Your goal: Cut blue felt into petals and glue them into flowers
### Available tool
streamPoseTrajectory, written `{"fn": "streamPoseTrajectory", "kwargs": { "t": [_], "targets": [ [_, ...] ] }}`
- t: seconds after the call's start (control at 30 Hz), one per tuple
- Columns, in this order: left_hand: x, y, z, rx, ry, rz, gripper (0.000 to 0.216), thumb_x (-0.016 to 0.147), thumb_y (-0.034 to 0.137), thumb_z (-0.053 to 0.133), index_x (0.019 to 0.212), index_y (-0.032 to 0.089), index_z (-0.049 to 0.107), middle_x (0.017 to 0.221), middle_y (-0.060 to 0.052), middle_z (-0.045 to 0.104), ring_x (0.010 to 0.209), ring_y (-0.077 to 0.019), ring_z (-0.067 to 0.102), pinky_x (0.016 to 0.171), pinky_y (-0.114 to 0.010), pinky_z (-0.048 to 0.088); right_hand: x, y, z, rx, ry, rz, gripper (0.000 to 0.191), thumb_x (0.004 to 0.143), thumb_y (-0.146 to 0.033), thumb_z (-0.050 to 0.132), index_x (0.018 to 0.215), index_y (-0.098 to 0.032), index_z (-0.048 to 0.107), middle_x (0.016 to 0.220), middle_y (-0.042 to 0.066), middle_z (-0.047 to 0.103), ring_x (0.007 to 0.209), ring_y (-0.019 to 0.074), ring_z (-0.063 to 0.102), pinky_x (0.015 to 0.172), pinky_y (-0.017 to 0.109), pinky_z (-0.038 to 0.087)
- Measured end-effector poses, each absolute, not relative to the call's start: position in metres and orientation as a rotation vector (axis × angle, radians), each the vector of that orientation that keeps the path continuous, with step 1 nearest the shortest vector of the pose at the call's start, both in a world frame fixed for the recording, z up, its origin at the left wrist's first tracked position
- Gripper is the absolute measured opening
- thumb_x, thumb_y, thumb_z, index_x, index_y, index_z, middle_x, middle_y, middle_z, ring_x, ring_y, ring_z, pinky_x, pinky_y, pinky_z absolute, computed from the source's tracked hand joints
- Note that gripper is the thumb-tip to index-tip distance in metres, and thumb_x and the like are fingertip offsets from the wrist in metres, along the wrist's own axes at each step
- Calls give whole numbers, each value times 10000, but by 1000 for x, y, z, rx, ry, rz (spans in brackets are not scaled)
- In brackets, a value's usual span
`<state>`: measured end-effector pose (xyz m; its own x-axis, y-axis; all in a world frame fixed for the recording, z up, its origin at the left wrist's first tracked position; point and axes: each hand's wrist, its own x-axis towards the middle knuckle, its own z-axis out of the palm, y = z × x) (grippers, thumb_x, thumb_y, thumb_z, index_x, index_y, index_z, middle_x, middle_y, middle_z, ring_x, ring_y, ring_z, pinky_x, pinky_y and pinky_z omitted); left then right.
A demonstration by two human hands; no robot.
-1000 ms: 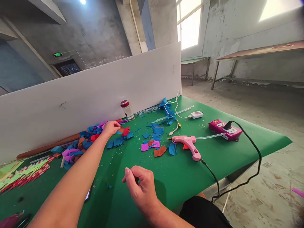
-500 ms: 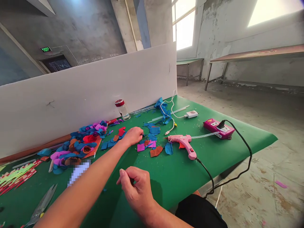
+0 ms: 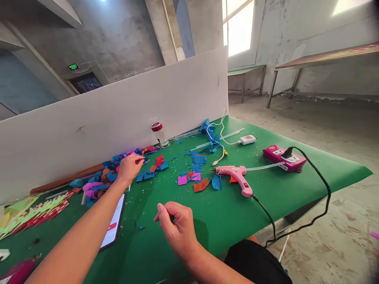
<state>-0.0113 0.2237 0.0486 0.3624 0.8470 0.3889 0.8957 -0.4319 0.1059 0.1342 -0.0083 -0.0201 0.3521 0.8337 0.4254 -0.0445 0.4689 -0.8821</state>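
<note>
Reaching well left of a pink glue gun, the left hand is at a heap of paper flowers on a green table. Its thumb and fingertips are close together beside a small dark scrap; I cannot tell whether they pinch it.

The flowers also lie well left of the gun. Their heap is longer than wide and slants, with its far end closer to the gun than its near end. The petals are curled and layered in blue, purple, red and rust brown. The hand and forearm hide part of the heap, so single blooms are hard to pick out.

The right hand is left of the gun and nearer the person, fingers curled inward; its palm is hidden, so I cannot tell if it grips anything.

Farther left of the gun, the forearm partly covers a phone. Just left of its nozzle lie paper pieces.
</note>
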Motion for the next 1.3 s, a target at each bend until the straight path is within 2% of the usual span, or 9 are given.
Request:
{"fn": "streamPoseTrajectory", "kwargs": {
  "t": [0.1, 0.2, 0.37, 0.5, 0.7, 0.83, 1.07, 1.2, 1.3],
  "targets": [
    [-28, 213, 36, -2538, -1560, -523, 230, 743, 303, 561, 861, 253, 752, 903, -60, 748, 963, -244, 649, 903, -337, 486, 133, -8, -21, -918, -1059, 696, 464, 933, -375, 444, 546, -167, 595, 480, -28, 448, 482, 88, 427, 514, 229, 328],
    [-34, 210, 35, -2583, -1565, -447, 183, 667, 264, 615, 788, 254, 753, 867, -56, 751, 885, -246, 666, 834, -322, 506, 134, -9, -20, -921, -1056, 712, 457, 930, -363, 452, 544, -166, 595, 478, -29, 449, 481, 87, 427, 512, 228, 322],
    [0, 216, 52, -2587, -1574, -488, 286, 784, 316, 497, 883, 230, 751, 977, -63, 750, 880, -238, 666, 819, -328, 484, 133, -11, -19, -915, -1089, 656, 445, 927, -350, 450, 544, -172, 592, 481, -21, 474, 485, 89, 438, 518, 226, 326],
    [56, 203, 43, -2870, -1434, -294, 239, 763, 299, 537, 818, 237, 762, 893, -12, 765, 835, -195, 675, 786, -265, 481, 132, -9, -18, -942, -1125, 594, 466, 930, -372, 429, 538, -182, 593, 478, -11, 490, 475, 93, 443, 513, 226, 336],
    [99, 166, 9, -3115, -1281, 81, 119, 647, 238, 647, 716, 228, 744, 709, 4, 732, 646, -155, 636, 595, -231, 434, 135, -8, -20, -965, -1135, 588, 487, 936, -396, 408, 542, -180, 596, 485, -5, 506, 472, 93, 433, 510, 224, 339],
    [97, 164, 11, -3083, -1334, 73, 168, 656, 172, 579, 722, 201, 730, 743, -23, 732, 691, -169, 641, 623, -249, 429, 136, -9, -20, -971, -1144, 599, 495, 940, -405, 404, 549, -175, 603, 494, -3, 511, 484, 94, 436, 521, 223, 344],
    [81, 174, 42, -3030, -1583, -78, 226, 728, 340, 560, 778, 190, 722, 617, 5, 709, 596, -159, 644, 524, -227, 436, 138, -9, -16, -956, -1123, 607, 482, 930, -393, 410, 534, -180, 585, 475, -12, 488, 475, 92, 423, 507, 230, 323],
    [99, 164, 33, -2926, -1622, -319, 318, 804, 360, 488, 936, 188, 721, 656, -7, 721, 616, -156, 643, 559, -234, 444, 138, -9, -16, -956, -1131, 602, 485, 929, -387, 401, 531, -177, 582, 470, -15, 475, 476, 89, 428, 510, 225, 326],
    [119, 157, 18, -2964, -1567, -317, 257, 786, 338, 535, 857, 205, 742, 677, -5, 731, 635, -152, 639, 576, -233, 435, 137, -9, -18, -968, -1139, 592, 488, 934, -391, 401, 540, -176, 592, 479, -12, 489, 478, 90, 432, 514, 222, 335]
  ]
}}
